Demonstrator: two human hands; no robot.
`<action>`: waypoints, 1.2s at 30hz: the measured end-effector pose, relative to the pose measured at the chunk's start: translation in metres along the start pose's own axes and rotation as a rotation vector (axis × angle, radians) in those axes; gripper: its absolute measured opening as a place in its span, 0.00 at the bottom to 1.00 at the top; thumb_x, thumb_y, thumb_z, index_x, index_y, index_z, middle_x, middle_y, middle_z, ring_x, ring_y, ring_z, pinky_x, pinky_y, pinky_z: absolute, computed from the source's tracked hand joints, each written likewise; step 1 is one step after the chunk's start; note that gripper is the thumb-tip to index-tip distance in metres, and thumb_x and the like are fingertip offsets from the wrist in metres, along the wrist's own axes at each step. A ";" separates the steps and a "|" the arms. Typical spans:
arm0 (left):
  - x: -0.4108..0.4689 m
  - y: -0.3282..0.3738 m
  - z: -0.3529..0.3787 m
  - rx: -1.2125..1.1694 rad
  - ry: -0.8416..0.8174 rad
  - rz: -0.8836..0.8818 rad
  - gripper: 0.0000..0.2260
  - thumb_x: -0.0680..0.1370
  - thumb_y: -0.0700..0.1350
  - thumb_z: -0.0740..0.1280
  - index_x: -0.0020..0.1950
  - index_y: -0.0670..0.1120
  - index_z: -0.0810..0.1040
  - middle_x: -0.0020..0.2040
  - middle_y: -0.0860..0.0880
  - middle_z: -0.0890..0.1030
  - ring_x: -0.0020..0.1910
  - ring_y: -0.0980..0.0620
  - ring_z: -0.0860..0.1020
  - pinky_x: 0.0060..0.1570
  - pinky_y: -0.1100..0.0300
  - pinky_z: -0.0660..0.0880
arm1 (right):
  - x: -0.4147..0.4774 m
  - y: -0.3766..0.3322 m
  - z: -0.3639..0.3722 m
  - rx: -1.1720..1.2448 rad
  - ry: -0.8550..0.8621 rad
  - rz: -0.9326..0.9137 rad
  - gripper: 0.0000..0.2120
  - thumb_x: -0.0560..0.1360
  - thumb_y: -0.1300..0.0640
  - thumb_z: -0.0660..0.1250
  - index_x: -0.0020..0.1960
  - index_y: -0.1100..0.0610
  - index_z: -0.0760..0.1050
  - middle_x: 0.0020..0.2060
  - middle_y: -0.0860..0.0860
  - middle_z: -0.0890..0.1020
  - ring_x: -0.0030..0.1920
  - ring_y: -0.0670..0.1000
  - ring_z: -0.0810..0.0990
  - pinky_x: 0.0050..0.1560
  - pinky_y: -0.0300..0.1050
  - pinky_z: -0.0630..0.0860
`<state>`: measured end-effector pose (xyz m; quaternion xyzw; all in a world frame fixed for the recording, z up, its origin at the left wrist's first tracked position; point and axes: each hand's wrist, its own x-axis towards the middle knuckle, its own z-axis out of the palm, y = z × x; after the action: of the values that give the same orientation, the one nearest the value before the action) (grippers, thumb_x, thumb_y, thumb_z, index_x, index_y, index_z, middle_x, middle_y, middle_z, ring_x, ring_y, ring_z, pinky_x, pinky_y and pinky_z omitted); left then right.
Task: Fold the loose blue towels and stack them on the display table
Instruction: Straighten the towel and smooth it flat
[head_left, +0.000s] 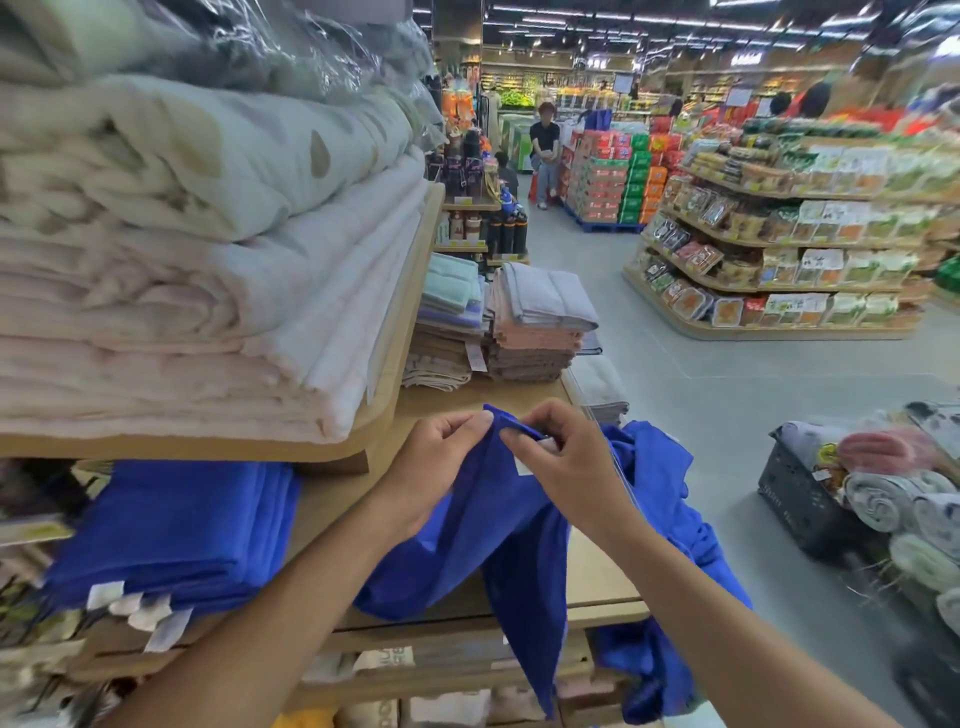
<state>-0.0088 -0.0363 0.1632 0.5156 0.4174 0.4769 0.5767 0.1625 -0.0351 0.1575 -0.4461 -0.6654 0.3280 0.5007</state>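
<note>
- The loose blue towel (519, 545) is held up over the front of the wooden tabletop (597, 577). Its top hem is raised and the rest hangs in soft folds, with the lower end trailing past the front edge.
- The left hand (436, 457) pinches the hem between thumb and fingertips at what looks like a corner.
- The right hand (566, 462) sits just beside it, fingers curled onto the same hem next to a white label (524, 466). The two hands are close together, both clamped on the towel.
- A stack of folded blue towels (171, 530) lies on the tabletop to the left, tucked under the upper shelf (208, 447) that carries pale quilts (182, 260). White tags show along the stack's near edge.
- More blue cloth (660, 467) lies heaped at the right edge of the tabletop and spills over it. I cannot tell whether it is one towel or several.
- A black crate (800, 499) of rolled towels stands on the floor, well off to the right.
- Handling, as a judgement: the towel looks light, limp and a little plush, so it should sag wherever it is not held and will not keep a crease unaided.
- Best hold is probably the two corners of one hem, hands slid apart until that edge is taut. The label gives a landmark for which edge is which.
- The main risk is the trailing end catching on the tabletop edge or dragging the heap along with it.
</note>
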 end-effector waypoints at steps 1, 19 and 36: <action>-0.001 0.002 0.001 0.037 0.000 0.030 0.14 0.85 0.47 0.62 0.51 0.45 0.86 0.43 0.48 0.84 0.44 0.53 0.80 0.45 0.56 0.76 | 0.002 -0.003 0.000 -0.008 0.028 -0.006 0.10 0.76 0.56 0.75 0.40 0.48 0.76 0.29 0.40 0.76 0.30 0.41 0.72 0.33 0.34 0.69; 0.004 0.074 0.038 0.491 0.143 0.387 0.12 0.85 0.46 0.61 0.48 0.44 0.82 0.44 0.44 0.83 0.42 0.50 0.78 0.48 0.50 0.74 | 0.040 -0.041 -0.052 -0.164 -0.047 -0.128 0.12 0.68 0.41 0.69 0.39 0.50 0.80 0.40 0.42 0.80 0.41 0.44 0.81 0.45 0.43 0.78; 0.021 0.197 0.071 0.867 0.319 0.633 0.13 0.85 0.43 0.60 0.42 0.51 0.75 0.33 0.60 0.76 0.34 0.66 0.71 0.41 0.65 0.67 | 0.054 -0.039 -0.122 -0.036 -0.341 -0.254 0.13 0.74 0.59 0.69 0.53 0.43 0.81 0.48 0.43 0.85 0.45 0.48 0.85 0.46 0.44 0.82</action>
<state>0.0409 -0.0271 0.3675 0.7272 0.4823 0.4834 0.0702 0.2633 -0.0012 0.2467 -0.3054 -0.7973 0.3209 0.4100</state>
